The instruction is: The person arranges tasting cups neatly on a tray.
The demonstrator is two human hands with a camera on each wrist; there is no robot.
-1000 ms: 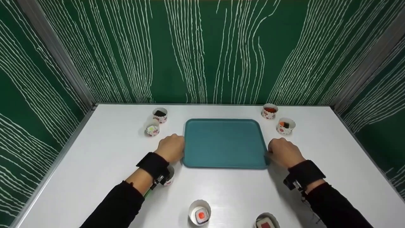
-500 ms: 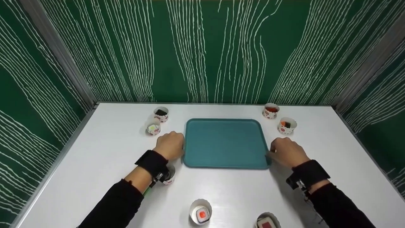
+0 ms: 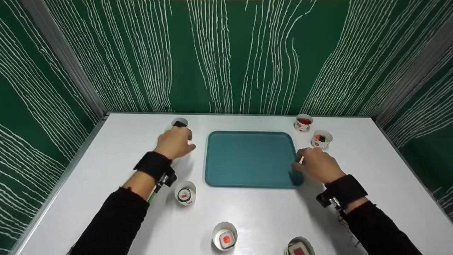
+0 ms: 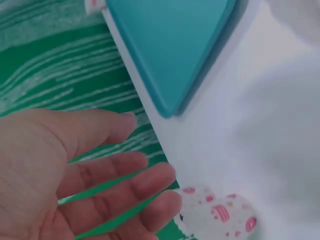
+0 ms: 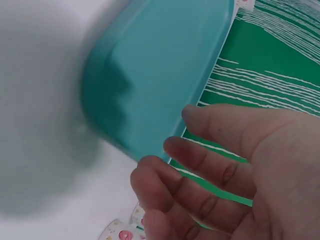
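A teal tray (image 3: 250, 159) lies on the white table. My left hand (image 3: 173, 142) hovers left of it with nothing in its grasp, over the back left paper cups. It hides one cup and part of another paper cup (image 3: 185, 123) holding a black piece. In the left wrist view the fingers spread apart close by the flower-printed cups (image 4: 220, 215). My right hand (image 3: 316, 163) hovers at the tray's right edge, thumb and fingertips overlapping it in the head view. Seen from the right wrist, its fingers are loosely bent with a gap to the thumb, holding nothing.
Two paper cups with toy sushi pieces stand back right, one with red (image 3: 301, 128) and one with orange and black (image 3: 318, 144). Nearer are a cup with a sushi roll (image 3: 191, 202), another cup (image 3: 216, 230) and a third cup (image 3: 309, 245). Green walls surround the table.
My left hand has left the tray's left edge, moving up and left to the back cups, its fingers loosening. My right hand has loosened at the right edge. The tray stays put.
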